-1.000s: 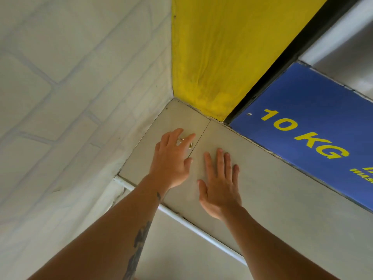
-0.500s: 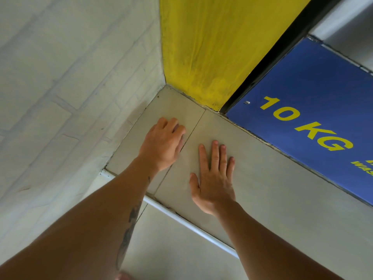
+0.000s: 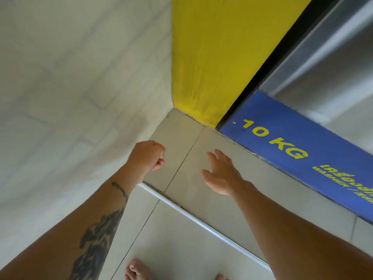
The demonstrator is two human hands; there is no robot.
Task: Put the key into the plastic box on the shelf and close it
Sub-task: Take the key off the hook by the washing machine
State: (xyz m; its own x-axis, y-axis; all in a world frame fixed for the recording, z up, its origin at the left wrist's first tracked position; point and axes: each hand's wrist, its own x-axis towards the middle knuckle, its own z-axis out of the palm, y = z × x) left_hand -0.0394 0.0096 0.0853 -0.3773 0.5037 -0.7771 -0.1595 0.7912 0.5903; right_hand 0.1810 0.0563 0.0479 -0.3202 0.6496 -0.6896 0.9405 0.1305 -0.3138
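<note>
My left hand is curled into a fist just above the left tile of a grey tiled ledge in the corner. The key does not show; the spot on the ledge where it lay is bare, so it sits hidden inside the fist. To the right of the tile seam, my right hand hovers over the ledge with its fingers spread and nothing in it. No plastic box or shelf is in view.
A white brick wall closes the left side and a yellow pillar stands behind the ledge. A blue "10 KG" sign and a metal machine panel lie to the right. White trim edges the ledge; my bare foot is on the floor tiles below.
My left hand reached the key on the ledge, covered it, then closed into a fist and lifted back. My right hand rose off the ledge. The camera tilted down, showing the floor.
</note>
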